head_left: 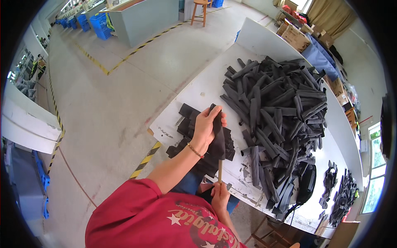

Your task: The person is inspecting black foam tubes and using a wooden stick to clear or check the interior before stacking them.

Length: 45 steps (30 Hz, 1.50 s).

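Observation:
A black fabric sleeve (217, 142) hangs from my left hand (205, 126), whose fingers are closed round its upper part. From the sleeve's lower end comes a thin wooden stick (220, 170); how far it runs inside is hidden. My right hand (220, 193) grips the stick's lower end near the table's front edge. Under and beside my left hand lies a stack of flat black fabric pieces (187, 124). To the right a large heap of black fabric tubes (277, 103) covers much of the white table (171, 109).
A raised white panel (264, 37) borders the table's far side. At the table's right end lie a black bag (307, 184) and smaller black scraps (345, 198). A wooden stool (269, 233) stands below the front edge. Cardboard boxes (294, 38) are stacked beyond the panel.

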Each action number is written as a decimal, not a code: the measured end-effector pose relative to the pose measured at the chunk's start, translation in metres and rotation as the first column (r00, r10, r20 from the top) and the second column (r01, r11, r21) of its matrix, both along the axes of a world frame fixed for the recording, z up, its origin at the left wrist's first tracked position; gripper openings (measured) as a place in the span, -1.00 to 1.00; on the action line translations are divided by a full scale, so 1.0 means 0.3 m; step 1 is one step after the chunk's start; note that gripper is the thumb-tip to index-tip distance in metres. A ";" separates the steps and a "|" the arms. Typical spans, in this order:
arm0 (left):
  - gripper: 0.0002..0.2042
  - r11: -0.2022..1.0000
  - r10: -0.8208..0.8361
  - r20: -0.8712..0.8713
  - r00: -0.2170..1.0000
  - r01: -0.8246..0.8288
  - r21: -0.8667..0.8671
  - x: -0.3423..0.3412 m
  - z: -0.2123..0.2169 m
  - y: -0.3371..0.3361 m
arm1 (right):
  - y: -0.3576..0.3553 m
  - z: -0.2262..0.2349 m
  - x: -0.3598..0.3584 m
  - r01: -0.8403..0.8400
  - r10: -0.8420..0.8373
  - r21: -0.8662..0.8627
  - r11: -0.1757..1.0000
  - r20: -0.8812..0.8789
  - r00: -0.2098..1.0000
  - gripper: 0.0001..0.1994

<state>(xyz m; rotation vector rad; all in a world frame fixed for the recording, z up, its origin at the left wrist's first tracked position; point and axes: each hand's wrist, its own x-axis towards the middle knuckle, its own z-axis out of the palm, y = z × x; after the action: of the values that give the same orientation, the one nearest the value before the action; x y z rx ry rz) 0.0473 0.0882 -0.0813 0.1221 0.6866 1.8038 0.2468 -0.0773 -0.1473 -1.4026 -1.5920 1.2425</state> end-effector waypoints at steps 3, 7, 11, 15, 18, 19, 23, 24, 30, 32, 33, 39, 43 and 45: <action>-0.77 0.997 -0.082 0.026 0.996 0.082 -0.001 0.038 -0.011 -0.018 | 0.028 -0.008 0.012 -0.029 0.028 0.006 1.000 0.048 0.998 -0.78; -0.74 0.954 -0.298 0.026 0.954 0.297 0.037 0.145 -0.041 -0.095 | 0.086 0.014 0.001 0.015 -0.015 -0.066 0.998 0.003 1.000 -0.79; -0.76 0.969 -0.242 0.130 0.962 0.231 0.088 0.219 -0.053 -0.138 | 0.129 -0.016 -0.080 0.133 -0.126 0.081 0.988 -0.086 0.988 -0.79; -0.76 0.968 -0.251 0.117 0.961 0.251 0.014 0.203 -0.033 -0.149 | 0.076 -0.028 -0.123 0.188 -0.180 0.058 0.980 -0.121 0.976 -0.77; -0.77 0.975 -0.221 0.119 0.968 0.219 0.029 0.189 -0.019 -0.136 | 0.046 -0.043 -0.111 0.182 -0.179 0.073 0.981 -0.052 0.983 -0.77; -0.77 0.974 -0.225 0.123 0.967 0.223 0.029 0.190 -0.022 -0.133 | 0.038 -0.054 -0.104 0.177 -0.175 0.080 0.981 -0.035 0.984 -0.77; -0.80 0.973 -0.230 0.103 0.968 0.227 0.041 0.184 -0.034 -0.117 | 0.035 -0.032 -0.093 0.159 -0.158 0.043 0.986 -0.032 0.987 -0.77; -0.80 0.974 -0.226 0.094 0.970 0.225 0.022 0.190 -0.032 -0.111 | 0.031 -0.041 -0.082 0.165 -0.164 0.048 0.985 -0.029 0.986 -0.77; -0.85 0.974 -0.208 -0.071 0.976 0.200 -0.105 0.136 -0.043 -0.081 | -0.062 -0.044 -0.001 0.005 -0.006 -0.081 0.997 -0.013 1.000 -0.87; -0.77 0.974 -0.221 -0.115 0.968 0.214 -0.073 0.082 -0.053 -0.072 | -0.086 -0.032 -0.006 -0.022 0.010 -0.158 0.987 -0.077 0.997 -0.87; -0.78 0.981 -0.189 -0.170 0.967 0.178 -0.078 0.083 -0.069 -0.059 | -0.077 -0.037 -0.007 -0.013 0.006 -0.188 0.982 -0.038 0.999 -0.84; -0.42 0.982 -0.189 -0.065 0.980 0.189 -0.009 0.145 -0.157 -0.137 | 0.010 0.008 0.008 0.073 -0.075 -0.082 0.994 -0.024 0.997 -0.78; -0.50 0.882 -0.458 -0.087 0.885 0.465 0.079 0.246 -0.115 -0.221 | 0.039 0.010 0.019 0.067 -0.070 -0.057 0.996 -0.064 0.995 -0.79; -0.57 0.893 -0.443 -0.143 0.885 0.450 0.014 0.214 -0.074 -0.192 | 0.025 0.000 0.013 0.022 -0.026 -0.046 0.999 -0.082 0.996 -0.78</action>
<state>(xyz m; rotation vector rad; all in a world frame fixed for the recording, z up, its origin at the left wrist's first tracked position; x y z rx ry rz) 0.1113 0.0306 -0.1035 0.4076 0.6497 1.3730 0.2505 -0.0697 -0.1474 -1.3760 -1.4959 1.3131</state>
